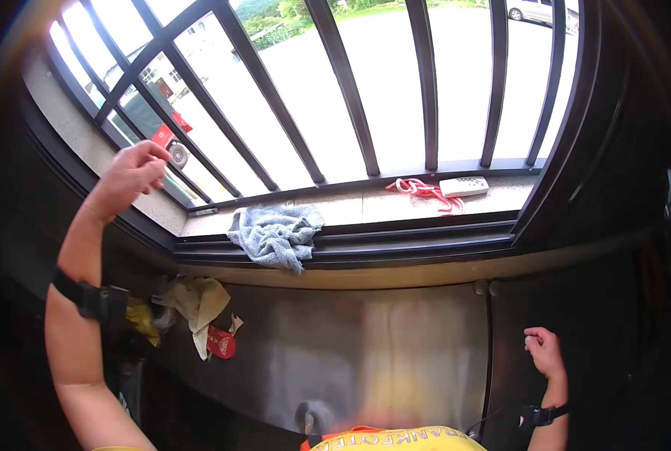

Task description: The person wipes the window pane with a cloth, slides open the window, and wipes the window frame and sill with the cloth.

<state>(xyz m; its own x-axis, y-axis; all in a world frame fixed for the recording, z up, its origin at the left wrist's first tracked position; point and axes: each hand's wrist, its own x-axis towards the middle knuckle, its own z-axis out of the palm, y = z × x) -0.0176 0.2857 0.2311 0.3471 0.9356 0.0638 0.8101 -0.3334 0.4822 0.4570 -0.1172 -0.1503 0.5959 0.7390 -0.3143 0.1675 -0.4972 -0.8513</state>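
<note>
My left hand [130, 180] is raised at the left side of the barred window [343, 98], its fingers bent inward and nothing visible in them. Whether it touches the window frame I cannot tell. Nearest below it to the right, a crumpled grey-blue cloth [275, 231] hangs over the sill edge. Low on the right, my right hand [546, 352] is held above a dark surface with its fingers curled in; no object shows in it. Black straps circle both of my forearms.
On the sill [343, 210] lie a red-and-white cord [425, 192] and a white box-shaped device [463, 186]. Below is a shiny metal surface [290, 346] with a cream cloth [198, 301] and a red round item [220, 343] at its left. Dark bars cross the window.
</note>
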